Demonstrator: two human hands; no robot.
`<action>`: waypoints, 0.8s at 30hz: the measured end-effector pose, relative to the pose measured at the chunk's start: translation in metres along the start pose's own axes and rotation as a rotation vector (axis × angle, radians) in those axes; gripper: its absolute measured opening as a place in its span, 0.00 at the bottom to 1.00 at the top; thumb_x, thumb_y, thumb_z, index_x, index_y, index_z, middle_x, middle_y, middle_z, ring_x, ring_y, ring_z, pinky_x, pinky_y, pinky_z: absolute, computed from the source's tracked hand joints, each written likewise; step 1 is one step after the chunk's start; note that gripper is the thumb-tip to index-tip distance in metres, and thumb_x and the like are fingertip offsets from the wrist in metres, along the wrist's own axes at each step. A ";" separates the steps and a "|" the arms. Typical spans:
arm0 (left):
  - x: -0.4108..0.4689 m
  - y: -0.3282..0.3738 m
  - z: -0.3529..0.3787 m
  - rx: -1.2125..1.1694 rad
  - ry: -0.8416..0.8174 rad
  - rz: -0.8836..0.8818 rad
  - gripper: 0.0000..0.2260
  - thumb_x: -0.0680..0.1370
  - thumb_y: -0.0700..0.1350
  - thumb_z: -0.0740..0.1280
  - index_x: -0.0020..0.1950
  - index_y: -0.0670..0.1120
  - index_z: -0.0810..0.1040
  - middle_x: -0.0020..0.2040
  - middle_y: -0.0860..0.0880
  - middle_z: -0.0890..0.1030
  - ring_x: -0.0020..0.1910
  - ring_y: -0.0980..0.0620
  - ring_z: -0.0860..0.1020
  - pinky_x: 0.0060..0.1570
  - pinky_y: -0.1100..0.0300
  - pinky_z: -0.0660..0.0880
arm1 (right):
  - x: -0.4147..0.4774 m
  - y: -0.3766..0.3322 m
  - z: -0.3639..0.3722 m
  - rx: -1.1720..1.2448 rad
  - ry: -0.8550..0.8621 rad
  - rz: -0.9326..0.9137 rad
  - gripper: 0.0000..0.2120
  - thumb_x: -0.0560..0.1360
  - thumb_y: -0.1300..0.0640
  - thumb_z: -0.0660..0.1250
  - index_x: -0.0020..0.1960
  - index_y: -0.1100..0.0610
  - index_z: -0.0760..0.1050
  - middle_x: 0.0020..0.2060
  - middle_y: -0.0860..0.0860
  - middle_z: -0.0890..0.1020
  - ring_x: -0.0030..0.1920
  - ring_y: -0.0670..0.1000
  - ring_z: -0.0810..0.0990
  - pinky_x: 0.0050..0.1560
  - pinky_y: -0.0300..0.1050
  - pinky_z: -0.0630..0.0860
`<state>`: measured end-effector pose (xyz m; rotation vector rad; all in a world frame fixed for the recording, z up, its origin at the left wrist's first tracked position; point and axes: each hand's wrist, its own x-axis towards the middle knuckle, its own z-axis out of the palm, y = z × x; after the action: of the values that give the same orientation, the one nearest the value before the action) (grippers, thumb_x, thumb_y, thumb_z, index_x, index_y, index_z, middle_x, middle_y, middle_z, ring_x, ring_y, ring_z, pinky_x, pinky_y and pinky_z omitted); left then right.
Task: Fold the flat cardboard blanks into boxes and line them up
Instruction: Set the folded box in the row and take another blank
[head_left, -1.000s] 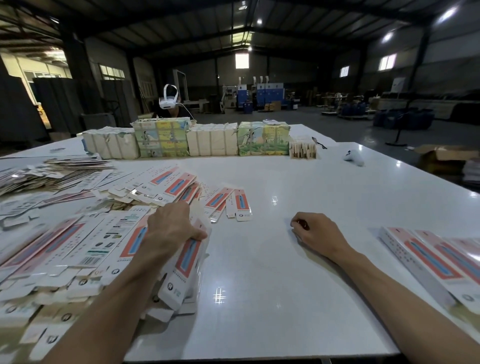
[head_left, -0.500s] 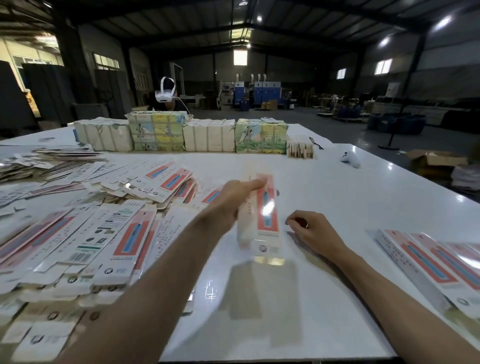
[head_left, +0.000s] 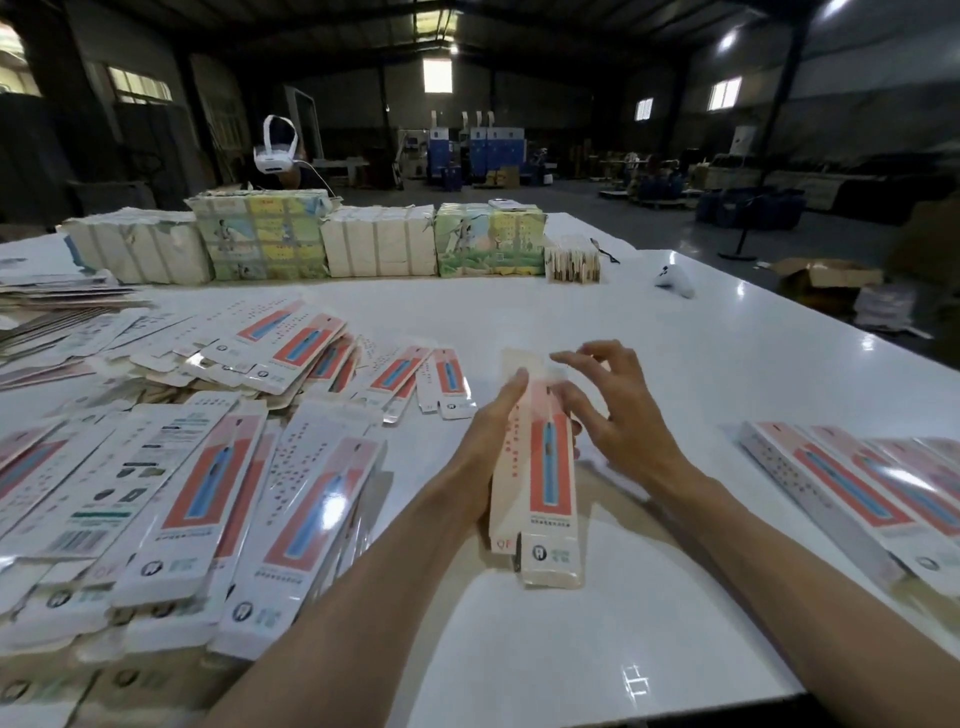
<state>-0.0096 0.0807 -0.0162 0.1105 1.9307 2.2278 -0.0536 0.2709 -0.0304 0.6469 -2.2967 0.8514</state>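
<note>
While my left hand (head_left: 491, 423) pinches the blank (head_left: 550, 483), my right hand (head_left: 623, 421), fingers (head_left: 610, 358) spread, should press its edges open squarely.

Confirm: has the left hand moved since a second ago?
Yes. The left hand left the pile of flat blanks and went rightward over the bare table, now gripping one blank beside the right hand.
</note>
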 end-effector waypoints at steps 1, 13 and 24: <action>-0.001 0.001 0.000 -0.042 0.000 -0.011 0.27 0.83 0.68 0.58 0.43 0.54 0.88 0.42 0.45 0.88 0.35 0.47 0.86 0.36 0.59 0.82 | -0.001 0.001 0.001 -0.043 -0.037 -0.008 0.16 0.86 0.46 0.63 0.72 0.49 0.77 0.67 0.47 0.69 0.70 0.48 0.70 0.66 0.48 0.77; 0.001 -0.006 -0.004 -0.136 -0.065 -0.084 0.31 0.83 0.71 0.53 0.65 0.48 0.81 0.54 0.38 0.87 0.47 0.38 0.88 0.47 0.46 0.85 | 0.003 -0.018 -0.001 0.393 -0.073 0.223 0.06 0.82 0.51 0.72 0.55 0.53 0.83 0.67 0.45 0.74 0.69 0.48 0.74 0.69 0.55 0.75; -0.001 0.001 0.016 -0.100 -0.193 -0.140 0.27 0.80 0.71 0.59 0.50 0.46 0.76 0.36 0.46 0.77 0.30 0.52 0.77 0.33 0.61 0.77 | -0.002 -0.034 -0.011 1.119 -0.094 0.420 0.10 0.74 0.55 0.74 0.49 0.61 0.80 0.75 0.49 0.74 0.68 0.57 0.79 0.61 0.51 0.79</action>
<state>-0.0055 0.0959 -0.0127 0.1640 1.6719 2.1320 -0.0270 0.2560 -0.0113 0.6278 -1.8850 2.3883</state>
